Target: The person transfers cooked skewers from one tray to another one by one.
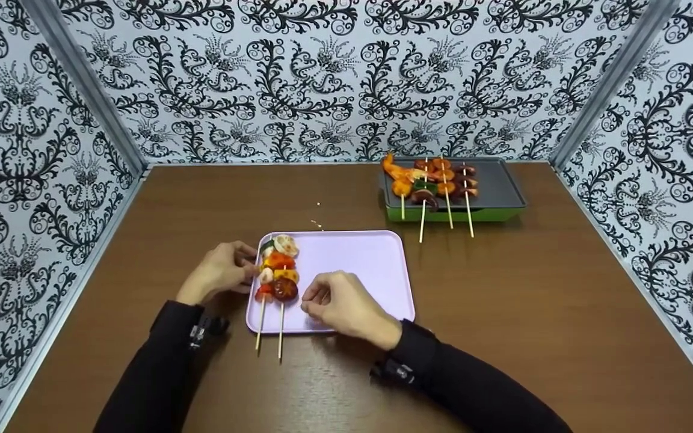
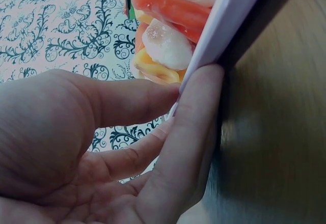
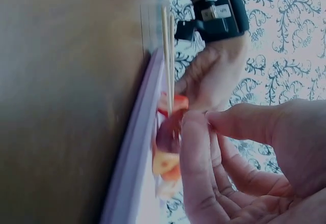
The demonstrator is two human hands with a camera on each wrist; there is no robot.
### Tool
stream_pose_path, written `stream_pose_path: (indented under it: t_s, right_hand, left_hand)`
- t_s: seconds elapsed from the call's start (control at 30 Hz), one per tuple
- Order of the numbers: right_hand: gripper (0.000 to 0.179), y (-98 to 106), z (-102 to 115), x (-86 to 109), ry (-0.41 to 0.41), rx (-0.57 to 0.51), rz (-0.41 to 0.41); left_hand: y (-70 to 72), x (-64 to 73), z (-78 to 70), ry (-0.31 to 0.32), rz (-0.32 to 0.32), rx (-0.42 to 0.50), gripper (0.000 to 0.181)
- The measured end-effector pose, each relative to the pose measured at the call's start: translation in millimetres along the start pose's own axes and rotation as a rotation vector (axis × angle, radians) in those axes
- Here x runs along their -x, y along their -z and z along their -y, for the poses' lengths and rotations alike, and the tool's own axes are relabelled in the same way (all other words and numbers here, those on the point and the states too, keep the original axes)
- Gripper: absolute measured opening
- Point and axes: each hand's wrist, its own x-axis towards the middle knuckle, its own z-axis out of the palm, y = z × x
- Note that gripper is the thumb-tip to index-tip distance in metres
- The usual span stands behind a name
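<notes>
Pinching pink tray [image 1: 352, 258] at its left rim: L hand [image 1: 220, 270], thumb on food side, index on outer side; L forearm comes in from lower L, angled up toward tray. R hand [image 1: 343, 304] hovers over tray, palm side toward skewers, R forearm slanting in from lower R. R thumb and index tips meet, other fingers curled; grip closed, no item seen btwn tips. Two veg skewers lie side by side on tray's left part, btwn hands: mushroom skewer [image 1: 285, 290] near R fingertips, white-and-red skewer [image 1: 266, 275] next to L hand. Bare stick ends poke past tray's near edge. Back R: four loaded skewers [image 1: 444, 174] on dark-top, green-base grill [image 1: 497, 186], sticks over front edge. All on brown table [image 1: 533, 288].
</notes>
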Motion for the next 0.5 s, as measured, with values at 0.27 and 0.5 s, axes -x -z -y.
stream_pose_path:
  t_s: [0.27, 0.5]
  right_hand:
    - [0.025, 17.8, -11.2, -1.2, 0.129, 0.014, -0.103]
    - [0.047, 32.2, -17.0, -1.3, 0.237, 0.129, -0.184]
  left_hand:
    - [0.3, 0.5, 0.4, -0.006, 0.001, -0.020, 0.040]
    - [0.3, 0.3, -0.1, -0.007, 0.006, -0.025, 0.040]
